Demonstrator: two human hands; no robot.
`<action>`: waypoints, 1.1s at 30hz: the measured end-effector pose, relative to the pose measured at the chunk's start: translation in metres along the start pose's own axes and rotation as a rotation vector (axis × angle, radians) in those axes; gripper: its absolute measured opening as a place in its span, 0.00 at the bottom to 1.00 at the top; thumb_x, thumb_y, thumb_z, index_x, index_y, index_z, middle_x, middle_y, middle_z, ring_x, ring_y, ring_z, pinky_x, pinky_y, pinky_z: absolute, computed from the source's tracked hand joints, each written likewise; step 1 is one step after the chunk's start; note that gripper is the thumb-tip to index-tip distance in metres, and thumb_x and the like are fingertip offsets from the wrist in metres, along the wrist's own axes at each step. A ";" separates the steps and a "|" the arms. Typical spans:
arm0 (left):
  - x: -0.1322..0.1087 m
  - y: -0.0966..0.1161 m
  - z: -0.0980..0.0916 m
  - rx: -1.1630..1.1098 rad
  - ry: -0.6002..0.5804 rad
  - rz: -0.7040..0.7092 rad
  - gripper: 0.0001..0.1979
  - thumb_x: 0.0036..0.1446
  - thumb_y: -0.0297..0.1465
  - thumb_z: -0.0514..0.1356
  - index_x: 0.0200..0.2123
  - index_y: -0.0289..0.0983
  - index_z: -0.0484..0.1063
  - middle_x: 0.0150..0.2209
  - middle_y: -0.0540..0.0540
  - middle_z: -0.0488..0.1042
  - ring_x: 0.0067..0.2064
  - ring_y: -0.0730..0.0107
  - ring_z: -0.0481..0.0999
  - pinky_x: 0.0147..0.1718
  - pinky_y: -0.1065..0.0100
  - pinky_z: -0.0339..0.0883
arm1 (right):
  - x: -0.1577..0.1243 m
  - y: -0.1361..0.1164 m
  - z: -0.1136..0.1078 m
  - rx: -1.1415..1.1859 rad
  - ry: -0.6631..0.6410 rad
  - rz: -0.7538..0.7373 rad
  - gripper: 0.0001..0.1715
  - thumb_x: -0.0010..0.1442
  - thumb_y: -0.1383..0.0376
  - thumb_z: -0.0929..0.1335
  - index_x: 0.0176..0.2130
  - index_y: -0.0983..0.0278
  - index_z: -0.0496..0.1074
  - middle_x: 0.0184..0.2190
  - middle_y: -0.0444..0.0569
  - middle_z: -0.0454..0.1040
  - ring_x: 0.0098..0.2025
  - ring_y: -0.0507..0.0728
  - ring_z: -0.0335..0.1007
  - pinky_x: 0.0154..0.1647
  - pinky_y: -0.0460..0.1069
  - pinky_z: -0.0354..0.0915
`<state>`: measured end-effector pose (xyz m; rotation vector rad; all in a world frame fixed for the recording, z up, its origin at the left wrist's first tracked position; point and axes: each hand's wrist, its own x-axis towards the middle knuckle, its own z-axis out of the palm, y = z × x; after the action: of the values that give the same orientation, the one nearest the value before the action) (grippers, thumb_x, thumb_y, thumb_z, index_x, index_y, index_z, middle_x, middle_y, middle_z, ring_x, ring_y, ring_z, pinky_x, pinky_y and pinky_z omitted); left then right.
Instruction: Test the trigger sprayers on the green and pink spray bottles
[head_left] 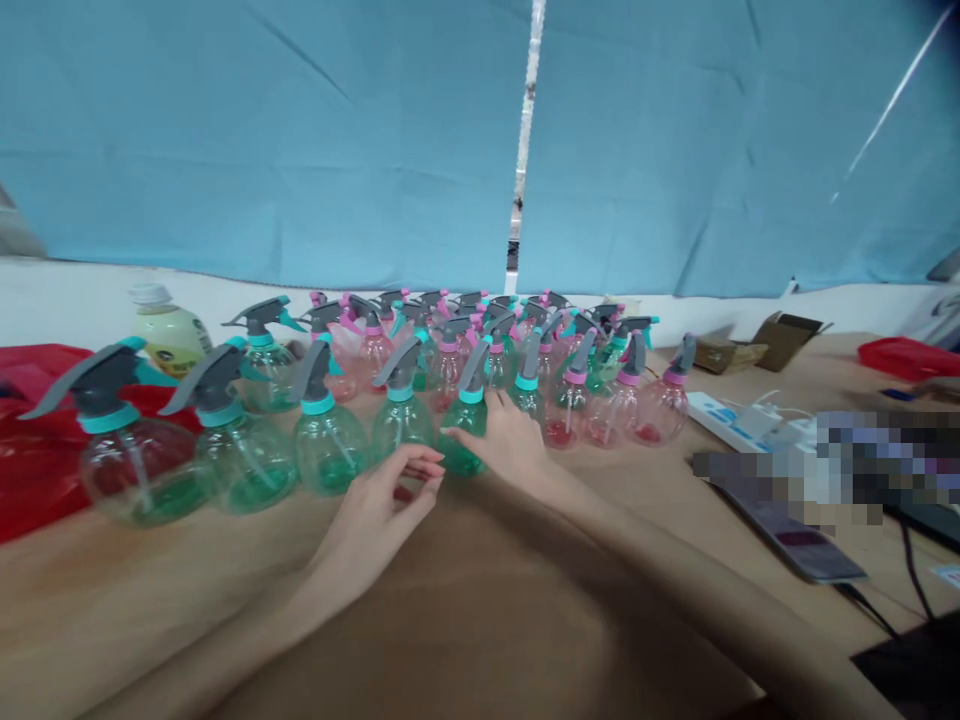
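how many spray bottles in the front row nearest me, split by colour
green spray bottles: 6, the right hand touching one
pink spray bottles: 3
total: 9

brown table (pixel 480 620) carries spray bottles (pixel 330 445), power strip (pixel 739 418).
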<state>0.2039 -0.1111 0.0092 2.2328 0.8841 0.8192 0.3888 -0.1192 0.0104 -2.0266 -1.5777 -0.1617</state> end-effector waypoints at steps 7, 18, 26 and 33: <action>0.023 0.030 0.014 0.064 0.162 0.064 0.16 0.55 0.35 0.59 0.46 0.40 0.63 0.49 0.44 0.69 0.49 0.60 0.72 0.47 0.56 0.68 | -0.039 0.010 -0.016 -0.040 0.006 -0.094 0.32 0.56 0.46 0.64 0.50 0.67 0.65 0.45 0.58 0.70 0.37 0.63 0.74 0.30 0.55 0.69; 0.041 0.055 0.040 -0.279 -0.059 0.169 0.21 0.56 0.35 0.59 0.53 0.39 0.63 0.50 0.42 0.72 0.49 0.59 0.73 0.50 0.55 0.67 | -0.084 0.013 -0.031 0.102 0.058 -0.279 0.43 0.49 0.36 0.63 0.46 0.69 0.69 0.43 0.58 0.73 0.47 0.66 0.68 0.44 0.59 0.68; 0.035 0.051 0.040 -0.233 -0.019 0.168 0.20 0.52 0.29 0.54 0.50 0.42 0.68 0.42 0.46 0.75 0.42 0.62 0.76 0.44 0.58 0.71 | -0.093 0.037 -0.023 0.366 -0.203 -0.388 0.53 0.49 0.40 0.67 0.60 0.71 0.55 0.54 0.62 0.67 0.55 0.66 0.64 0.53 0.59 0.64; 0.038 0.052 0.036 -0.189 -0.013 0.167 0.20 0.50 0.27 0.53 0.48 0.42 0.70 0.38 0.48 0.76 0.41 0.64 0.75 0.44 0.60 0.70 | -0.093 0.102 -0.019 0.251 -0.368 -0.461 0.41 0.56 0.46 0.65 0.61 0.65 0.57 0.62 0.58 0.58 0.64 0.62 0.52 0.62 0.61 0.53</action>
<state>0.2715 -0.1244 0.0354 2.1628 0.5929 0.9229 0.4596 -0.2234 -0.0494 -1.5341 -2.1574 0.2427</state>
